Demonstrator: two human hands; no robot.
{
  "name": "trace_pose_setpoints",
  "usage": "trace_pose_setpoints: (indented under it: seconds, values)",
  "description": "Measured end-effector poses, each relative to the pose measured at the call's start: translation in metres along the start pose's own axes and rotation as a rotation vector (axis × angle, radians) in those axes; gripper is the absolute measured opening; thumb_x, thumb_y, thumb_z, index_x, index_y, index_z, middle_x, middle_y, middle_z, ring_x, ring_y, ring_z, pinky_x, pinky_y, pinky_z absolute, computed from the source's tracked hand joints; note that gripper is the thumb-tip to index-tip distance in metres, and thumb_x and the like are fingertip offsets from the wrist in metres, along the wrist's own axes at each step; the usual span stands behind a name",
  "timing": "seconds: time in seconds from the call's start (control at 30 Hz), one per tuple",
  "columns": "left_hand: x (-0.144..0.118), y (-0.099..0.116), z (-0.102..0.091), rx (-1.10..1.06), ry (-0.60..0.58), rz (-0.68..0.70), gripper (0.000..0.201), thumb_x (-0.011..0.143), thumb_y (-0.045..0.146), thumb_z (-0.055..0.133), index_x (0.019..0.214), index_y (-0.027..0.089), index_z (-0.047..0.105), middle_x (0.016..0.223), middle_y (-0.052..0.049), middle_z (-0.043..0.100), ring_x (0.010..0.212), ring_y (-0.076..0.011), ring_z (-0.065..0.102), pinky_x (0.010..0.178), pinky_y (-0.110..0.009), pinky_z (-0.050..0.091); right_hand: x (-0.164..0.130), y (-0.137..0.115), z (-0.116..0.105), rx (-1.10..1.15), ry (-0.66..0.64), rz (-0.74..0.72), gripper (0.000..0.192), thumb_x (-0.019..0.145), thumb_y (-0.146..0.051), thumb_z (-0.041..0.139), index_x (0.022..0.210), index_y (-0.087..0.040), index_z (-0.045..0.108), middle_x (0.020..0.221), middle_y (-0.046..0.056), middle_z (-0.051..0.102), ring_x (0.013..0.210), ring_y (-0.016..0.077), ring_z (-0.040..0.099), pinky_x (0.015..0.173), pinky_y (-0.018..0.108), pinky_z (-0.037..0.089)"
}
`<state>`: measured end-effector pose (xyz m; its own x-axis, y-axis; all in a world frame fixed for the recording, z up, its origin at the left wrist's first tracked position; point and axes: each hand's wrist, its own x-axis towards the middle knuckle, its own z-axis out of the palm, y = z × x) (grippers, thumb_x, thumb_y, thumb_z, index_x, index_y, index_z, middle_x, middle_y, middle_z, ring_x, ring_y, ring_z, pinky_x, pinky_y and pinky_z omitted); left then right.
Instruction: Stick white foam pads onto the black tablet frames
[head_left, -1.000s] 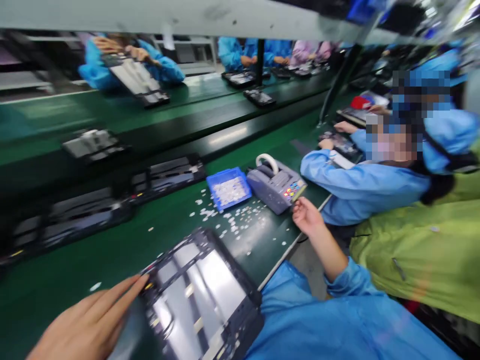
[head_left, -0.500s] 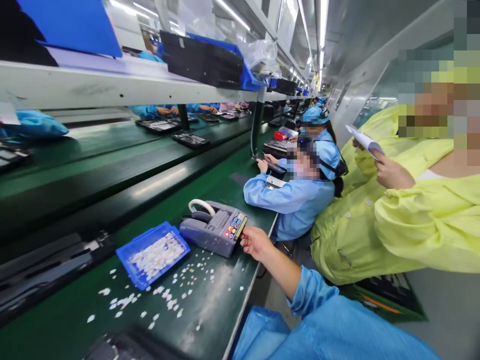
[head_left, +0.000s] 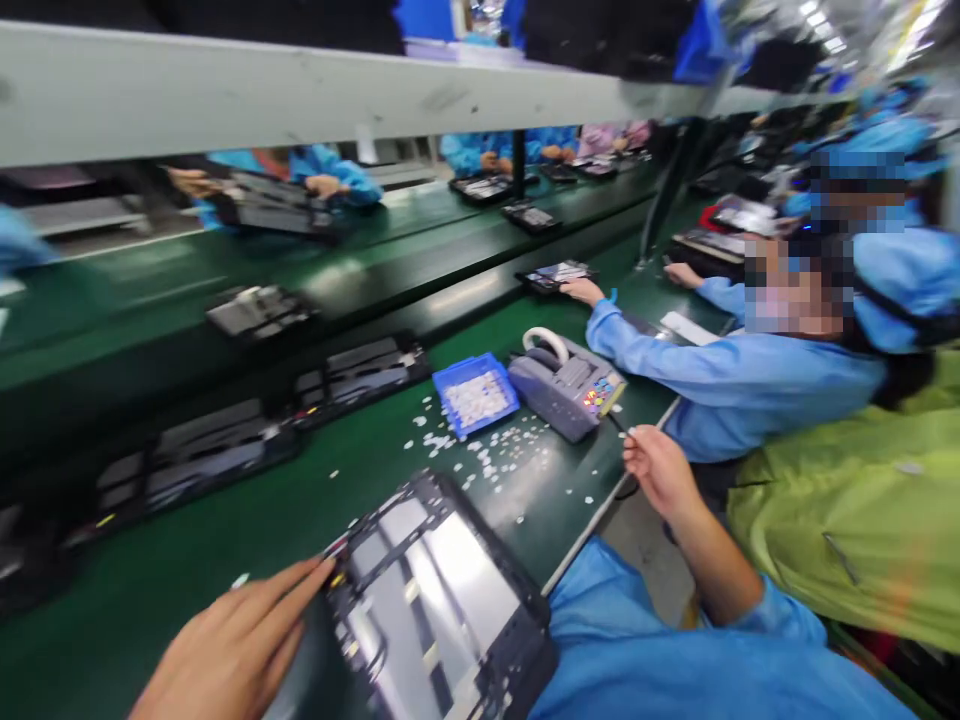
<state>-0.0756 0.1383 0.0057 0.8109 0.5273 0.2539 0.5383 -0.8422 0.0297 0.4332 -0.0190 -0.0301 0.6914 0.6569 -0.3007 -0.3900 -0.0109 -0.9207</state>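
An opened tablet lies tilted across the bench in front of me, its inner metal plates, batteries and cables showing. My left hand has its fingers stretched out, with the tips at the tablet's upper left edge. My right hand is raised near the bench's front edge, thumb and finger pinched together on a small white piece. Just left of that hand stands a grey tape dispenser with a white roll on top and coloured buttons. It is apart from the fingers.
A blue tray of white scraps sits beside the dispenser, with loose scraps strewn around it. More opened tablets line the belt. A co-worker's blue sleeve reaches in from the right. A white shelf beam crosses above.
My view has swung left and down, bringing the tablet and my left hand into sight. My right hand has drawn back from the dispenser's front, still pinched.
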Motion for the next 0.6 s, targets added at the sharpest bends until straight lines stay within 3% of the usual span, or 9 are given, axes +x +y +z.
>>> trace_pose_setpoints:
  seconds: [0.1,0.23,0.27,0.33,0.43,0.5,0.6]
  values:
    - [0.011,0.015,-0.018,0.035,-0.055,-0.082,0.046,0.100,0.027,0.049,0.141,0.035,0.068,0.126,-0.005,0.078,0.103,-0.0280,0.075,0.091,-0.044,0.058,-0.025,-0.001,0.019,-0.173,-0.184,-0.053,0.028,0.077,-0.043,0.086,0.081,-0.022,0.068,0.073,0.001,0.070,0.060,0.0128,0.058,0.055,0.024,0.045]
    - [0.015,0.028,-0.034,0.084,-0.032,-0.120,0.037,0.102,0.022,0.047,0.125,0.023,0.076,0.124,-0.009,0.078,0.104,-0.0263,0.073,0.093,-0.042,0.057,-0.026,0.000,0.078,-0.880,-0.512,-0.535,0.016,0.093,-0.031,0.061,0.083,-0.023,0.069,0.077,0.002,0.072,0.071,0.0173,0.066,0.070,0.028,0.049]
    - [0.012,0.030,-0.037,0.086,-0.013,-0.124,0.036,0.102,0.021,0.048,0.125,0.022,0.075,0.124,-0.009,0.078,0.104,-0.0261,0.072,0.092,-0.042,0.056,-0.018,0.001,0.096,-1.004,-0.534,-0.632,0.017,0.094,-0.028,0.057,0.082,-0.023,0.069,0.077,0.003,0.072,0.072,0.0182,0.066,0.072,0.028,0.049]
    - [0.005,0.033,-0.042,0.084,0.021,-0.121,0.033,0.102,0.019,0.050,0.125,0.021,0.074,0.122,-0.009,0.078,0.105,-0.0260,0.072,0.091,-0.041,0.056,0.004,0.001,0.133,-1.097,-0.519,-0.694,0.018,0.092,-0.024,0.054,0.084,-0.022,0.070,0.079,0.005,0.073,0.075,0.0209,0.068,0.075,0.030,0.049]
    - [-0.007,0.035,-0.046,0.073,0.045,-0.132,0.032,0.101,0.017,0.052,0.126,0.021,0.073,0.122,-0.009,0.078,0.104,-0.0257,0.071,0.090,-0.040,0.054,0.042,0.000,0.175,-1.179,-0.498,-0.726,0.027,0.091,-0.019,0.054,0.107,-0.020,0.075,0.088,0.010,0.077,0.082,0.0258,0.070,0.080,0.034,0.049]
    - [-0.014,0.035,-0.047,0.061,0.050,-0.150,0.032,0.101,0.016,0.053,0.126,0.022,0.072,0.121,-0.008,0.078,0.103,-0.0255,0.071,0.090,-0.040,0.054,0.059,0.001,0.189,-1.213,-0.510,-0.751,0.041,0.088,-0.012,0.054,0.124,-0.018,0.074,0.102,0.013,0.079,0.094,0.0279,0.071,0.087,0.035,0.050]
    - [-0.022,0.034,-0.047,0.052,0.050,-0.179,0.032,0.101,0.017,0.053,0.126,0.022,0.072,0.120,-0.008,0.078,0.103,-0.0257,0.072,0.090,-0.040,0.054,0.072,0.003,0.192,-1.212,-0.512,-0.782,0.048,0.088,-0.008,0.051,0.130,-0.016,0.072,0.125,0.016,0.075,0.112,0.0287,0.068,0.099,0.037,0.050]
